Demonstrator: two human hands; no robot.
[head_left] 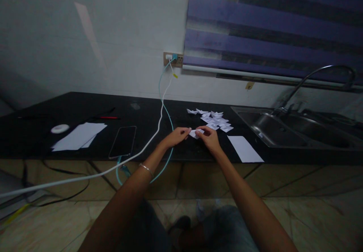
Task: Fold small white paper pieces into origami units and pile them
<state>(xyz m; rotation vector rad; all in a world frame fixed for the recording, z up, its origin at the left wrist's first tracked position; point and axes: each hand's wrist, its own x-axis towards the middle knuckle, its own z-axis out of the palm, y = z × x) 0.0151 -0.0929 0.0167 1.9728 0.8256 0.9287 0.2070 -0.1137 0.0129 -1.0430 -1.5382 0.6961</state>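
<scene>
A small folded white paper boat (195, 133) is held between both hands just above the black counter. My left hand (177, 136) pinches its left tip. On the other side, my right hand (209, 138) has thumb and fingers closed on its right part and covers some of it. Beyond my hands stands a cluster of several finished-looking paper boats (217, 121), close together. A white paper strip (245, 149) lies flat to the right of my right hand.
Left on the black counter (70, 108) are stacked white sheets (79, 136), a white round item (60, 129), a red pen (109, 118) and a phone (123, 141). A white cable (153, 135) and a teal cable (170, 118) cross nearby. A steel sink (265, 127) is at right.
</scene>
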